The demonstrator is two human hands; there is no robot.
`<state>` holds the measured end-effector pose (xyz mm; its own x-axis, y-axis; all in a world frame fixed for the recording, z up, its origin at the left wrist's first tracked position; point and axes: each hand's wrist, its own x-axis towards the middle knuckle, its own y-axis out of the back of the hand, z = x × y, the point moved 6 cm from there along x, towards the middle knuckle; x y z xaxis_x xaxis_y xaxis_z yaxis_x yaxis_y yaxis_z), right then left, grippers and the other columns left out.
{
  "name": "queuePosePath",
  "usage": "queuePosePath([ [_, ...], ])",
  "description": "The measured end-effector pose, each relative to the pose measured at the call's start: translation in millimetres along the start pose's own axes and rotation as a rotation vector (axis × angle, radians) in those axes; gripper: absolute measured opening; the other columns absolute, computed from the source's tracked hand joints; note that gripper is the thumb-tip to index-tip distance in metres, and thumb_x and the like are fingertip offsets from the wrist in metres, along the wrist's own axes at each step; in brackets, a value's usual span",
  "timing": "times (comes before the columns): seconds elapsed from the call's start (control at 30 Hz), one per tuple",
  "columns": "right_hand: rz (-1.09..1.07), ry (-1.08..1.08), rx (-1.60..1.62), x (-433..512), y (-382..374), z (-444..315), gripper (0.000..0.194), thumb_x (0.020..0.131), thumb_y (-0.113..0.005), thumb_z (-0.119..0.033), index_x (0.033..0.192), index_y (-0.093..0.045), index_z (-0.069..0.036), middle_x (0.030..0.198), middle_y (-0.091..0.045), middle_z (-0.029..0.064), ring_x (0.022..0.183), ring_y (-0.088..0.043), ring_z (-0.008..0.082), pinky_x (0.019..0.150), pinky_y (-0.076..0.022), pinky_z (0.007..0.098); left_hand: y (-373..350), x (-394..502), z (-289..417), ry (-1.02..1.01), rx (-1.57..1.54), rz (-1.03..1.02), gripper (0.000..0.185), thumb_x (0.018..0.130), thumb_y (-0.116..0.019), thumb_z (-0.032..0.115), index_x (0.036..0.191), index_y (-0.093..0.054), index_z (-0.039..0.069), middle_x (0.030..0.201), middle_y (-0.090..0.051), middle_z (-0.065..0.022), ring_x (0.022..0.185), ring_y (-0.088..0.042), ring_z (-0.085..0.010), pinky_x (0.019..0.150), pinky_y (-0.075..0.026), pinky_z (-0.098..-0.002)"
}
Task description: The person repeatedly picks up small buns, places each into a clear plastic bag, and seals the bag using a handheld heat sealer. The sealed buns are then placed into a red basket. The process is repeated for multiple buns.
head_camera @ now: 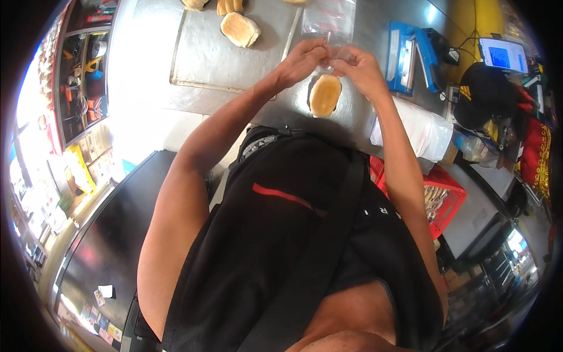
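Note:
My left hand (pixel 308 56) and my right hand (pixel 364 72) are close together over the steel table (pixel 290 103). Between them they pinch the edge of a small clear plastic bag (pixel 339 53); its exact outline is hard to make out. Just below my fingers, on the metal, lies an oval golden-brown bread roll (pixel 325 96). Beyond my hands a stack of clear plastic bags (pixel 329 18) with reddish print lies flat. To the left, a metal baking tray (pixel 211 66) carries another bread roll (pixel 241 30), with more bread at the far edge.
At right stands a blue bag sealer (pixel 401 59), beside a propped smartphone (pixel 503 55) and a black cap (pixel 484 97). White plastic bags (pixel 418 127) lie by my right forearm, above a red plastic crate (pixel 453 193). A black surface (pixel 118 229) is at lower left.

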<state>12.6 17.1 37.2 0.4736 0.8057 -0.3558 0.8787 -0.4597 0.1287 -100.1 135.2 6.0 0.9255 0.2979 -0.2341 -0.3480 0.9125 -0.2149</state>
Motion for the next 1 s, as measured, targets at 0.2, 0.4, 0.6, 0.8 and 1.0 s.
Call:
queuePosePath([
  [0.2,-0.007,-0.107,-0.209,4.9,3.2,-9.1,0.022,0.093,-0.076,-0.02,0.1,-0.075,0.001,0.087,-0.074,0.0088,0.074,-0.07,0.0137,0.069,-0.0552,0.0303,20.6,-14.1,14.0,0.026,0.186,0.117,0.028,0.105,-0.057,0.025,0.11,-0.067,-0.001,0.096,-0.063,-0.0019,0.088,-0.06,-0.0116,0.084,-0.051,-0.0306],
  [0.4,0.288,0.277,-0.653,22.2,15.9,-40.2,0.039,0.089,-0.081,-0.027,0.118,-0.071,-0.003,0.099,-0.072,0.0052,0.07,-0.062,0.0138,0.072,-0.0523,0.0288,43.2,-12.2,20.3,0.122,0.604,0.078,0.029,0.103,-0.065,0.024,0.117,-0.069,-0.001,0.108,-0.071,-0.0034,0.094,-0.066,-0.01,0.082,-0.056,-0.0278],
  [0.6,0.285,-0.005,-0.366,-18.8,-3.2,-38.5,0.063,0.079,-0.09,-0.035,0.124,-0.067,0.002,0.111,-0.071,0.0134,0.078,-0.068,0.0182,0.074,-0.0576,0.0326,19.9,-11.6,-19.0,0.094,-0.181,0.109,0.016,0.101,-0.069,0.018,0.108,-0.068,0.003,0.103,-0.07,-0.0039,0.096,-0.068,-0.013,0.088,-0.058,-0.0297],
  [0.8,0.205,-0.049,-0.095,-24.0,-19.2,6.2,0.044,0.083,-0.088,-0.021,0.117,-0.072,0.001,0.1,-0.073,0.0095,0.081,-0.067,0.013,0.073,-0.0572,0.0279,-5.1,-14.8,-32.4,0.091,-0.497,0.082,0.01,0.103,-0.065,0.012,0.109,-0.065,0.004,0.103,-0.069,-0.0053,0.1,-0.069,-0.0138,0.092,-0.059,-0.0322],
  [1.0,0.25,-0.01,-0.039,-24.8,-26.1,11.3,0.029,0.087,-0.083,-0.015,0.11,-0.075,0.001,0.085,-0.073,0.005,0.075,-0.067,0.0121,0.073,-0.0557,0.0262,-7.1,-24.2,-29.1,0.153,-0.57,0.144,0.012,0.102,-0.067,0.015,0.102,-0.064,0.003,0.103,-0.068,-0.0072,0.096,-0.068,-0.0152,0.091,-0.061,-0.0336],
])
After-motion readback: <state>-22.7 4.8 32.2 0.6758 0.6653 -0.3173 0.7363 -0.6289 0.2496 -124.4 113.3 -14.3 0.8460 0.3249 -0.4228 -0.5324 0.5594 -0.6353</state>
